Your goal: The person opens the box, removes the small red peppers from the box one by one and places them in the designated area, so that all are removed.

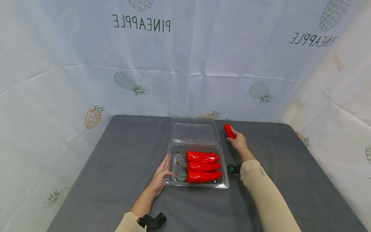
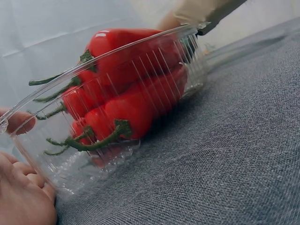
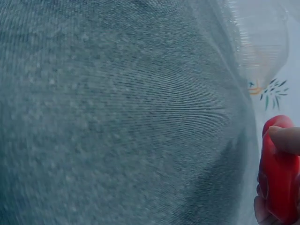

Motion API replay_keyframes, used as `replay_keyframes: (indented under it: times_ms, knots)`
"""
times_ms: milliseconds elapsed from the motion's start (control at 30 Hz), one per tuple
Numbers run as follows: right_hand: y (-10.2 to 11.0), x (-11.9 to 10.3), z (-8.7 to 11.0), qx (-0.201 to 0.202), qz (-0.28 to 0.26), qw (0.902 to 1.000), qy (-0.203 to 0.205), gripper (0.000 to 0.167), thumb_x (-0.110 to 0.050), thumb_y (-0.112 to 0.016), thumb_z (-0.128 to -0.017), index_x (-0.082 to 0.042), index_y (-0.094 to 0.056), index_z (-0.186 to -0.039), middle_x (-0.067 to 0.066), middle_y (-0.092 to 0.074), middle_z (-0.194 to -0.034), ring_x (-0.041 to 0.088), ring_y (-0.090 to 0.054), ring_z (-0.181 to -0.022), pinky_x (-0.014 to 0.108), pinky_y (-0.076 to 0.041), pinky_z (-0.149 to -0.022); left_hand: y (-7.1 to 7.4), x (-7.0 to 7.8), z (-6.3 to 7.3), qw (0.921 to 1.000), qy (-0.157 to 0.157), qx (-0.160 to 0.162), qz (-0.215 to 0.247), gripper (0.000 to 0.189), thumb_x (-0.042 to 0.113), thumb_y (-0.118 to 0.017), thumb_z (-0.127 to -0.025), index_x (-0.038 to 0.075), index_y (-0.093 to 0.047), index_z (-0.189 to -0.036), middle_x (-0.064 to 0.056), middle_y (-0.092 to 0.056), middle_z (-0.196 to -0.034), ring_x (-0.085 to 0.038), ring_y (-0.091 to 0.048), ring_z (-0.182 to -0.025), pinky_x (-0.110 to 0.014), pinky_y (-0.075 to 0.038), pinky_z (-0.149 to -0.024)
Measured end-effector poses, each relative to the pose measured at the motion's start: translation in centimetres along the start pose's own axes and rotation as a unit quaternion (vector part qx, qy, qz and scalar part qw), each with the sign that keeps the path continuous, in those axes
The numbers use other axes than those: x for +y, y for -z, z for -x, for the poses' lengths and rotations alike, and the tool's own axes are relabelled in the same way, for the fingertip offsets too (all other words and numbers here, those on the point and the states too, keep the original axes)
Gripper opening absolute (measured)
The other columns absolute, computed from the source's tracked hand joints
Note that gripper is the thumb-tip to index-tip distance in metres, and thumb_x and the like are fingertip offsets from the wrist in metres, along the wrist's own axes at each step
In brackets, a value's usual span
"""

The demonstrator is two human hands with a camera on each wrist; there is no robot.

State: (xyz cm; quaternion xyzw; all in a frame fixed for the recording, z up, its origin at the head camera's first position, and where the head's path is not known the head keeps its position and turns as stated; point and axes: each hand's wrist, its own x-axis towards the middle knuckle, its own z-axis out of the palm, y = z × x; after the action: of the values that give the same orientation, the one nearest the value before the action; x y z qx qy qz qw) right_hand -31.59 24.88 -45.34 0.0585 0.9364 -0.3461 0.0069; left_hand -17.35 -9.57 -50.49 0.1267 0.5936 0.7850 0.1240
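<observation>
A clear plastic clamshell container (image 1: 200, 186) sits on the table with its lid folded back. Red peppers (image 1: 203, 177) with green stems lie side by side in it, and the left wrist view shows more stacked beneath them. My left hand (image 1: 159, 177) grips the container's left side, the thumb (image 2: 21, 123) at the rim and the other fingers low against the outer wall. To the right of the lid (image 1: 194, 130), my right hand (image 1: 239, 141) holds another red pepper (image 3: 279, 183) between thumb and fingers. The palm side of that grip is partly cut off in the right wrist view.
The grey cloth-covered table (image 1: 130, 145) extends to both sides of the container. Behind it hangs a pale curtain (image 1: 185, 51) printed with pineapples, which also closes in the left and right sides. A dark band with a camera is on each wrist.
</observation>
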Motion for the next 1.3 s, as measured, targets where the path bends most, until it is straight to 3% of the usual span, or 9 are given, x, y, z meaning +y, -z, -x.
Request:
replay_keyframes:
  times_ms: [400, 567, 733, 833, 867, 967, 1033, 1100, 1300]
  knots:
    - [-0.9, 1.0, 0.1, 0.013, 0.040, 0.9991, -0.010, 0.066, -0.017, -0.058, -0.089, -0.009, -0.027, -0.146, 0.031, -0.037, -0.141, 0.047, -0.042, -0.122, 0.054, -0.038, -0.099, -0.1, 0.2, 0.0, 0.9999, 0.014, 0.007, -0.005, 0.081, -0.005, -0.038, -0.083, 0.002, 0.009, -0.148, -0.012, 0.009, -0.157, -0.026, 0.012, -0.144, -0.006, -0.013, -0.105]
    - [-1.8, 2.0, -0.6, 0.041, 0.022, 0.9987, 0.022, 0.056, -0.023, -0.052, -0.093, -0.012, -0.033, -0.144, 0.028, -0.041, -0.139, 0.046, -0.044, -0.123, 0.054, -0.037, -0.101, -0.1, 0.2, 0.0, 0.9998, 0.016, 0.007, -0.003, 0.081, -0.005, -0.037, -0.083, 0.002, 0.009, -0.148, -0.011, 0.009, -0.157, -0.024, 0.012, -0.144, -0.026, -0.001, -0.115]
    - [-4.9, 7.6, -5.0, 0.080, -0.006, 0.9939, 0.077, 0.047, -0.026, -0.038, -0.097, -0.022, -0.037, -0.144, 0.017, -0.041, -0.143, 0.037, -0.043, -0.129, 0.045, -0.033, -0.108, 0.0, 0.1, 0.0, 0.9999, 0.013, 0.005, -0.005, 0.081, -0.006, -0.037, -0.082, 0.002, 0.009, -0.148, -0.012, 0.010, -0.157, -0.025, 0.013, -0.144, -0.042, 0.006, -0.113]
    - [-6.7, 10.7, -7.5, 0.096, -0.004, 0.9916, 0.086, 0.046, -0.026, -0.036, -0.097, -0.027, -0.035, -0.144, 0.015, -0.038, -0.145, 0.032, -0.041, -0.132, 0.039, -0.029, -0.111, 0.0, 0.1, 0.0, 0.9999, 0.014, 0.004, -0.008, 0.080, -0.006, -0.037, -0.083, 0.002, 0.009, -0.148, -0.012, 0.010, -0.157, -0.025, 0.013, -0.144, -0.029, 0.001, -0.115]
    - [-7.2, 11.4, -8.0, 0.118, 0.000, 0.9881, 0.100, 0.045, -0.031, -0.035, -0.098, -0.032, -0.036, -0.143, 0.012, -0.040, -0.144, 0.025, -0.043, -0.131, 0.029, -0.029, -0.111, 0.0, 0.1, 0.0, 0.9999, 0.014, 0.004, -0.009, 0.080, -0.005, -0.037, -0.083, 0.001, 0.009, -0.148, -0.012, 0.010, -0.157, -0.026, 0.013, -0.144, -0.022, -0.003, -0.114]
    - [-5.8, 8.5, -5.8, 0.111, -0.001, 0.9899, 0.088, 0.045, -0.025, -0.035, -0.098, -0.026, -0.038, -0.143, 0.016, -0.041, -0.142, 0.026, -0.043, -0.131, 0.030, -0.031, -0.110, 0.0, 0.1, 0.0, 0.9999, 0.011, 0.004, -0.011, 0.080, -0.005, -0.037, -0.083, 0.001, 0.009, -0.148, -0.013, 0.010, -0.157, -0.027, 0.012, -0.144, -0.004, -0.014, -0.104]
    - [-4.2, 5.5, -3.3, 0.094, 0.001, 0.9928, 0.074, 0.046, -0.019, -0.035, -0.097, -0.019, -0.039, -0.143, 0.020, -0.041, -0.141, 0.031, -0.043, -0.130, 0.035, -0.032, -0.110, 0.1, 0.1, -0.1, 0.9999, 0.007, 0.004, -0.009, 0.080, -0.006, -0.037, -0.082, 0.001, 0.009, -0.148, -0.013, 0.010, -0.157, -0.027, 0.013, -0.144, -0.004, -0.014, -0.104]
    - [-2.4, 2.3, -0.9, 0.054, 0.003, 0.9978, 0.040, 0.048, -0.007, -0.034, -0.094, -0.007, -0.037, -0.142, 0.028, -0.037, -0.141, 0.043, -0.038, -0.129, 0.051, -0.031, -0.107, 0.1, 0.1, -0.1, 0.9999, 0.007, 0.004, -0.007, 0.081, -0.006, -0.037, -0.082, 0.001, 0.009, -0.148, -0.013, 0.010, -0.157, -0.027, 0.013, -0.144, -0.004, -0.014, -0.104]
    - [-1.8, 1.8, -0.2, 0.053, -0.011, 0.9977, 0.040, 0.048, -0.006, -0.032, -0.095, -0.002, -0.034, -0.142, 0.027, -0.035, -0.142, 0.042, -0.037, -0.131, 0.050, -0.030, -0.108, 0.0, 0.2, 0.0, 1.0000, 0.002, 0.000, -0.005, 0.081, -0.006, -0.038, -0.082, 0.000, 0.010, -0.147, -0.015, 0.012, -0.156, -0.030, 0.015, -0.143, -0.003, -0.016, -0.101]
